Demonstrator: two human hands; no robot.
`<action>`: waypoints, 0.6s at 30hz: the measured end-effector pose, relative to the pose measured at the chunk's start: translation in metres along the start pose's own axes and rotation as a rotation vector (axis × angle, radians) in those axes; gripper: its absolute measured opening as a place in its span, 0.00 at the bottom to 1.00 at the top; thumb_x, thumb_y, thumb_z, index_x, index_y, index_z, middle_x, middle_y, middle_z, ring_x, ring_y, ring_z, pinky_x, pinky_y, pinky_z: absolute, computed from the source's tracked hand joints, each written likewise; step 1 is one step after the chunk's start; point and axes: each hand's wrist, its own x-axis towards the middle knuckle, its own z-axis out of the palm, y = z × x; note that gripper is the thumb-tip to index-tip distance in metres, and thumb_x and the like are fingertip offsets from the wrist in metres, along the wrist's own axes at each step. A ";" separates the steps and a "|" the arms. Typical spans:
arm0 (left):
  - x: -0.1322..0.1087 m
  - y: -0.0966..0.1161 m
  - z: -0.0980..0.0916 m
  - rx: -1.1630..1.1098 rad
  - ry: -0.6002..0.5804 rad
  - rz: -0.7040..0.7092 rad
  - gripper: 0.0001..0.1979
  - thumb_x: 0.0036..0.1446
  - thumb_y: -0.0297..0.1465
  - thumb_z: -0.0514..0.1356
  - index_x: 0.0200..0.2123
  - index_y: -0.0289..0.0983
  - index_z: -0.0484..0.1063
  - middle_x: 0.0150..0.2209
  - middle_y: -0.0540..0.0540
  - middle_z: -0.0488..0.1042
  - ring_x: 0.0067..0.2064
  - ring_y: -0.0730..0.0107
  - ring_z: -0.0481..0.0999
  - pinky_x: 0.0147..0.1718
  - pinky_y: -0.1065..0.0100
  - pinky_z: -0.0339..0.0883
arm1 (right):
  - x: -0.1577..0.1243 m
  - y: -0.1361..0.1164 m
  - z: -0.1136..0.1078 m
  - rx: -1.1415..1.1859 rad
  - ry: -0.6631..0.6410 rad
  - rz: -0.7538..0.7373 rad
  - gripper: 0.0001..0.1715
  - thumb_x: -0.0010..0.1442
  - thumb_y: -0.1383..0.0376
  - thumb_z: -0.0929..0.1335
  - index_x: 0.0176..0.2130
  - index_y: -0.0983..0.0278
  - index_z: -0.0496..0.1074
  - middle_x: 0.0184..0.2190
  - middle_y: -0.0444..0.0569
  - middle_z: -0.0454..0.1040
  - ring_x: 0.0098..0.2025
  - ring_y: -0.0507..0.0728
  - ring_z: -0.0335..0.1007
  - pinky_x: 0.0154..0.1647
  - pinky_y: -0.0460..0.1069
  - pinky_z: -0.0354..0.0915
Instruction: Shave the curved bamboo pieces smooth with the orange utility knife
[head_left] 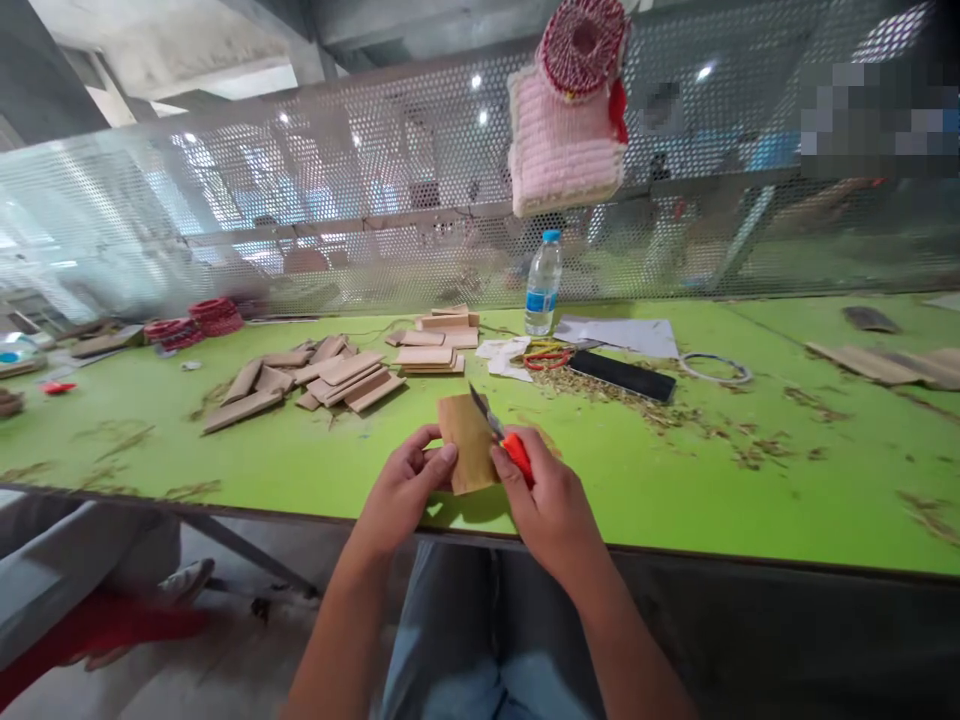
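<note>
My left hand [411,482] pinches the left edge of a thin, tan, slightly curved wooden piece [466,440], held upright just above the table's front edge. In my right hand [546,492] is a small knife [517,456] with an orange handle. Its dark, pointed blade aims up and to the left and lies across the piece's upper right side. The right thumb presses near the piece's right edge; my fingers hide part of the handle. Beyond my left hand lies a loose heap of similar tan pieces [337,378], with a neater stack [429,360] beside it.
Beyond my right hand lie a black phone [622,376], shavings [637,402], crumpled white paper [504,356] and a white ring [715,368]. A water bottle [542,285] stands near the mesh partition [375,200], where a pink woven bag [568,140] hangs. Another person's leg [82,560] is at lower left.
</note>
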 end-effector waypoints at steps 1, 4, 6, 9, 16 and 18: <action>0.000 0.000 0.000 0.003 -0.007 -0.009 0.21 0.59 0.42 0.65 0.52 0.39 0.69 0.37 0.47 0.80 0.35 0.69 0.81 0.36 0.70 0.73 | 0.000 0.000 0.000 -0.011 -0.009 -0.012 0.17 0.70 0.53 0.60 0.49 0.58 0.68 0.39 0.49 0.78 0.40 0.60 0.75 0.38 0.49 0.63; 0.000 0.002 0.000 0.016 -0.038 -0.024 0.21 0.60 0.41 0.64 0.52 0.38 0.68 0.37 0.47 0.80 0.36 0.68 0.81 0.36 0.70 0.73 | -0.001 -0.001 0.000 -0.017 -0.011 -0.024 0.16 0.70 0.53 0.60 0.50 0.58 0.68 0.41 0.49 0.78 0.41 0.60 0.75 0.39 0.49 0.63; 0.000 0.003 0.000 0.015 -0.053 -0.025 0.22 0.60 0.41 0.64 0.53 0.38 0.67 0.35 0.48 0.80 0.36 0.68 0.81 0.36 0.70 0.73 | -0.001 -0.001 0.000 -0.013 0.000 -0.014 0.17 0.70 0.53 0.60 0.50 0.58 0.68 0.40 0.49 0.78 0.41 0.59 0.75 0.38 0.48 0.63; -0.001 0.004 0.000 0.013 -0.055 -0.038 0.23 0.59 0.42 0.65 0.52 0.37 0.67 0.34 0.48 0.80 0.36 0.66 0.81 0.35 0.70 0.73 | -0.001 -0.002 -0.002 -0.007 0.008 0.021 0.17 0.69 0.52 0.62 0.49 0.58 0.70 0.37 0.47 0.78 0.37 0.58 0.75 0.37 0.48 0.63; -0.001 0.006 -0.001 0.009 -0.048 -0.073 0.23 0.57 0.44 0.66 0.48 0.37 0.68 0.33 0.48 0.80 0.34 0.67 0.81 0.37 0.68 0.73 | 0.001 -0.005 0.000 -0.043 0.007 0.048 0.18 0.67 0.51 0.62 0.49 0.58 0.71 0.37 0.49 0.78 0.37 0.59 0.75 0.38 0.49 0.63; -0.001 0.005 -0.001 0.017 -0.053 -0.061 0.23 0.57 0.45 0.66 0.48 0.37 0.67 0.33 0.48 0.79 0.34 0.67 0.80 0.37 0.68 0.73 | 0.001 -0.005 0.000 -0.044 0.006 0.038 0.18 0.67 0.51 0.62 0.48 0.58 0.71 0.35 0.48 0.77 0.36 0.59 0.74 0.37 0.49 0.63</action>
